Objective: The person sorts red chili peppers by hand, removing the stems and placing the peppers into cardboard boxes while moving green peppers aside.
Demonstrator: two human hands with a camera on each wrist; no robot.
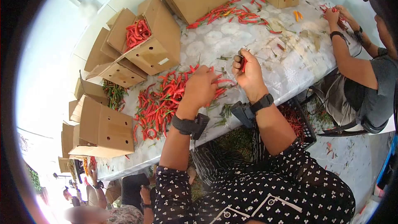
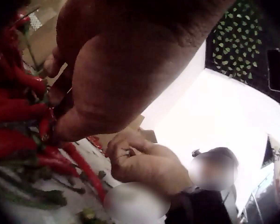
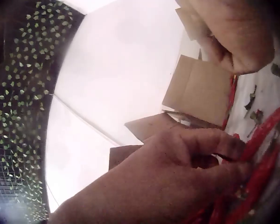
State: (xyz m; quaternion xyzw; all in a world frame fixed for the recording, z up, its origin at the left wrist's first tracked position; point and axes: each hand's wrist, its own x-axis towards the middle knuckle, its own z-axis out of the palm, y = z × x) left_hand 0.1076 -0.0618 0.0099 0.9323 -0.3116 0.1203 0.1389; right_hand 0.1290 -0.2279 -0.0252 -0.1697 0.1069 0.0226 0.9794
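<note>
Over the right side of a pile of red chilies [image 1: 159,110], the left hand [image 1: 201,86] is slightly blurred. In the right wrist view the thumb and forefinger of that left hand [image 3: 172,172] pinch a red chili [image 3: 266,123]. The left wrist view shows the left hand [image 2: 116,74] from close by, its fingertips among chilies [image 2: 14,112] with green stems. Raised above the table to the right, the right hand [image 1: 251,74] curls its fingers round a red chili [image 1: 243,64]. This right hand [image 3: 245,37] also appears curled in the right wrist view.
Cardboard boxes [image 1: 97,130] line the left and far sides of the table [image 1: 298,72]; one holds red chilies [image 1: 137,34]. More chilies [image 1: 244,16] lie at the back. Another person [image 1: 356,66] works at right. A black crate [image 1: 304,128] stands below the table edge.
</note>
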